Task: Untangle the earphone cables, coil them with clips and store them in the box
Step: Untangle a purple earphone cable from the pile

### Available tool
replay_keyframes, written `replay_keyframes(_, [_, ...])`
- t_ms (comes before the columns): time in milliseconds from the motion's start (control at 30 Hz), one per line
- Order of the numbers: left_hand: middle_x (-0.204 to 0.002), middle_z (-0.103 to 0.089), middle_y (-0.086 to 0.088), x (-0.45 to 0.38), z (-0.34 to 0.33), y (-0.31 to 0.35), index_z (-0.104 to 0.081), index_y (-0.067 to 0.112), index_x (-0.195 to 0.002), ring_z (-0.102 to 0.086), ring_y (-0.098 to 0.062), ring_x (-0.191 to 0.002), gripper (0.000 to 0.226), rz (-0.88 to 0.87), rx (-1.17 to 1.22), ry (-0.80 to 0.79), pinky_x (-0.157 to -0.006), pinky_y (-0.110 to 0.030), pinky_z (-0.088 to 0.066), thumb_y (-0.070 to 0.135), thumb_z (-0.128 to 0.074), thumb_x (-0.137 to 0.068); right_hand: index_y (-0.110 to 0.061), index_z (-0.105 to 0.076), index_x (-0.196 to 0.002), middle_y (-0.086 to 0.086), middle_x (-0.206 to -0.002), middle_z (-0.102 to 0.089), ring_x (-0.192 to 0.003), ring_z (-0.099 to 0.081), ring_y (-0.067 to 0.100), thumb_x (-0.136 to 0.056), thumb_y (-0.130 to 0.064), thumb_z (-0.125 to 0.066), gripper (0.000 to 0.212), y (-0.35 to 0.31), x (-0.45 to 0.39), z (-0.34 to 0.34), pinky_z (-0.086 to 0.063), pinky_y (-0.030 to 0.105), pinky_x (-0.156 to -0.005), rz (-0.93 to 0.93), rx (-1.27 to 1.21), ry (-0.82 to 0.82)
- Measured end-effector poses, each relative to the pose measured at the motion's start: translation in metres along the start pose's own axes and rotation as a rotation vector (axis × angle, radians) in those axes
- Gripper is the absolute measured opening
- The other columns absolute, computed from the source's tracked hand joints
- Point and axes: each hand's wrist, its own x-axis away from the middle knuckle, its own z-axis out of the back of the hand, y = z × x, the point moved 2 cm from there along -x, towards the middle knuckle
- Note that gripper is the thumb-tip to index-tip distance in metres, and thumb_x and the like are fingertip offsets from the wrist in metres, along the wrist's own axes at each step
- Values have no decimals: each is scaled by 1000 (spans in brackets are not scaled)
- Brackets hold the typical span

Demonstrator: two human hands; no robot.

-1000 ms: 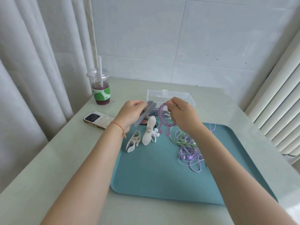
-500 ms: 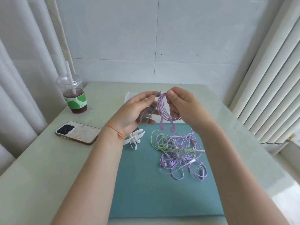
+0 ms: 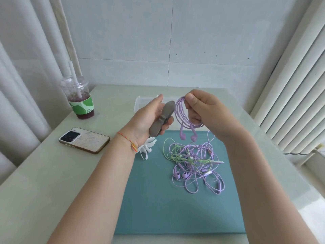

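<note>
My left hand [image 3: 148, 118] grips a grey hair clip [image 3: 162, 118], held upright above the far edge of the teal tray [image 3: 154, 205]. Just to its right, my right hand [image 3: 204, 111] pinches a coiled purple earphone cable [image 3: 181, 114] at the top; its two earbuds hang below. A tangle of purple and green earphone cables [image 3: 193, 162] lies on the tray under my right hand. White claw clips [image 3: 146, 148] lie at the tray's left edge, partly hidden by my left wrist. The clear plastic box [image 3: 140, 103] stands behind my hands, mostly hidden.
A phone [image 3: 84, 140] lies on the pale table left of the tray. A plastic cup with a straw and dark drink [image 3: 80, 101] stands at the back left. Curtains hang on the left, a ribbed white radiator on the right.
The camera has tilted, so the scene sits lower and more centred. My left hand turned the grey clip upright beside the coil; my right hand keeps pinching the coiled purple cable.
</note>
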Motion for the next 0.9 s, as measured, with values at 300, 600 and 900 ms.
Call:
replay_keyframes(300, [-65,-52,-2,3,-12,4,-52,13,-67,-48,-19,-66,74,-23,-604,148,-76,-33,-41,71,-14,-92,-9,-58,-83,-7,-64,-56,-59,-46,8,-100,-25,-47,26,1,-1,-12,-35,20,-55,32,525,3])
replay_keyframes(600, [-60,-36,2,5,-9,1,-45,21,-76,-26,-14,-49,56,-27,-192,-7,-47,-25,-21,71,-24,-93,-15,-46,-68,-4,-49,-33,-46,-28,15,-103,-21,-43,36,2,-2,-3,-27,27,-49,14,19,-44])
replay_keyframes(900, [-62,-38,-10,11,-16,7,-44,6,-75,-30,-23,-54,83,-73,-418,-49,-51,-30,-25,82,-12,-84,-12,-49,-71,-7,-48,-35,-45,-30,13,-102,-20,-44,32,-4,2,-5,-30,26,-50,-39,105,-91])
